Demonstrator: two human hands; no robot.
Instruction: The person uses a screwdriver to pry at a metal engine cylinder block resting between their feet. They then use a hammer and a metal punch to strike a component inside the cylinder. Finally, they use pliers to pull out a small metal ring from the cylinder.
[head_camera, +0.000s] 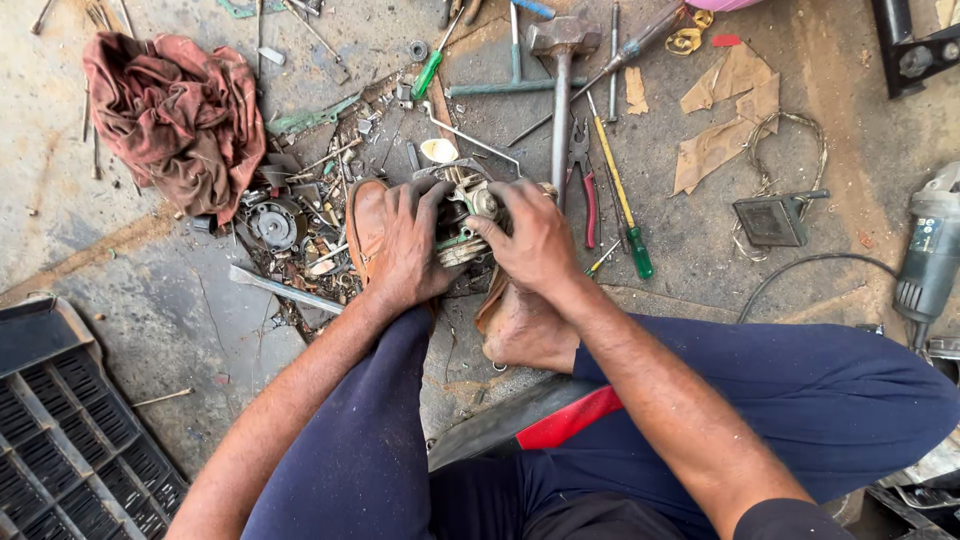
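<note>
I see both hands clamp the metal assembly (465, 215) | left hand (405, 240), right hand (535, 238) gripping | hammer (560, 90) just beyond it | bare concrete (170, 300) left of it.

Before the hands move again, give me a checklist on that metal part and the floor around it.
1. Left hand on the metal part: ok, fingers lie over its left side.
2. Right hand on the part: ok, fingertips press its top.
3. Part braced: ok, it sits on the floor between the shoe and the bare foot.
4. Pliers within reach: ok, just right of the part.
5. Hammer clear: ok, lying beyond the part.
6. Part's fasteners loose: cannot tell, the hands hide them.
</note>
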